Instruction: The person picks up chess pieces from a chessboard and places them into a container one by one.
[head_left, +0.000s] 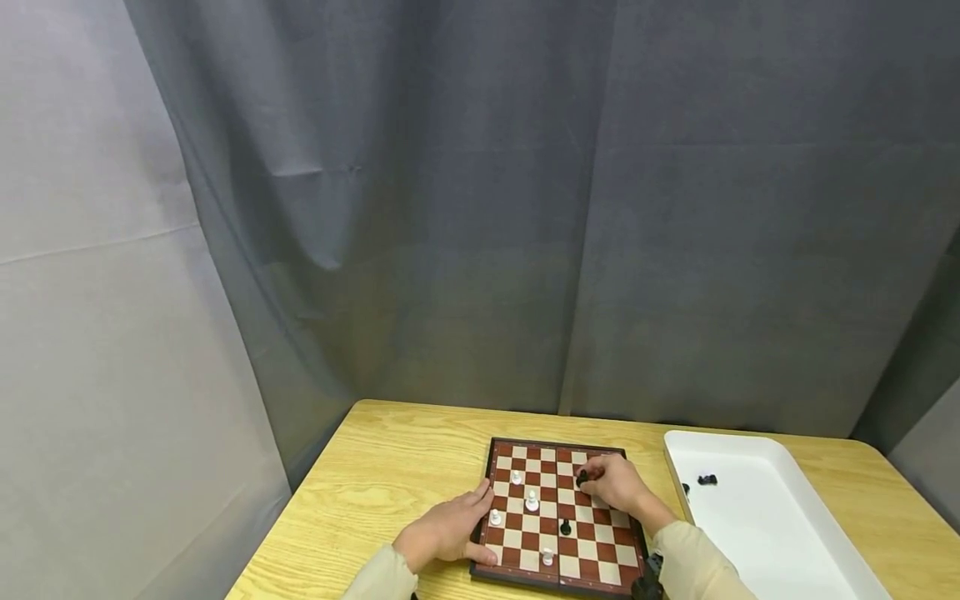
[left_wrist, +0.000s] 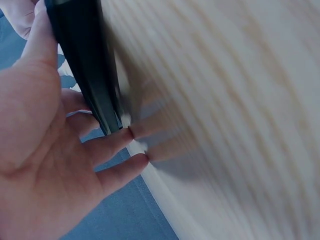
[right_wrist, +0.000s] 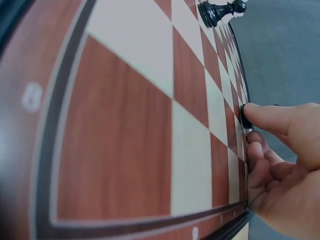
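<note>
Pale sleeves (head_left: 701,560) are lying nearest, above a wooden table (head_left: 360,492). Toward the table's right edge a white tray (head_left: 772,533) is standing, and left of it a chequered board (head_left: 544,525) is lying flat; I am judging it stiff, with its frame the safest hold. Along the board's left edge my left hand (head_left: 448,530) is resting, fingers extended, thumb close to the near-left corner. Over the board's far-right quarter my right hand (head_left: 617,485) is pinching a black chess piece (head_left: 582,477) between thumb and fingers. That piece is looking light, hard and smooth, so I am favouring a grip round its upper part, base downward, and expecting a loose pinch to slip. Four white pieces (head_left: 532,502) are standing on the board's left half, another black piece (head_left: 566,527) is standing just right of the middle seam, and small black pieces (head_left: 707,480) are lying by the tray's left wall.
</note>
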